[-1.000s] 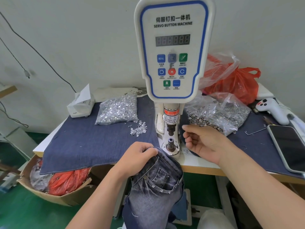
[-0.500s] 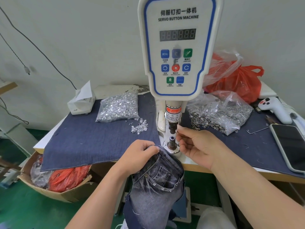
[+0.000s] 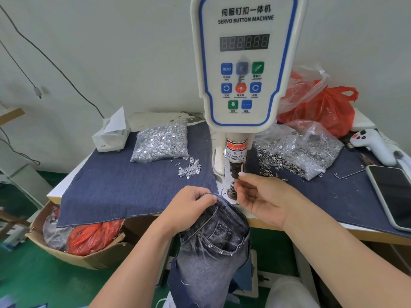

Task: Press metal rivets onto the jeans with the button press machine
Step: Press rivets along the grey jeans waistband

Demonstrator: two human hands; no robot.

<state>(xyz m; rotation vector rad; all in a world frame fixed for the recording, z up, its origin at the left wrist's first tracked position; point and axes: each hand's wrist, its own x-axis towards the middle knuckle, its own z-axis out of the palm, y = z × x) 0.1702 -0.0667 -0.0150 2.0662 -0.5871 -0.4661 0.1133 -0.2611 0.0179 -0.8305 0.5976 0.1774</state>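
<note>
At the press head | right hand fingertips pinched together | left hand fingers gripping jeans

Faded denim jeans, glossy plastic machine

One view only, head-worn, wide-angle. Looks forward and down from the person's own height, close in over the near table edge. Faces the white wall; the button press machine stands dead centre, its panel filling 12 o'clock and cropped at the top. Both forearms enter from 5 and 7 o'clock and meet at frame centre. Green floor shows at 8 o'clock. Straight lines bow toward the edges. No second view to share ground with.
</note>
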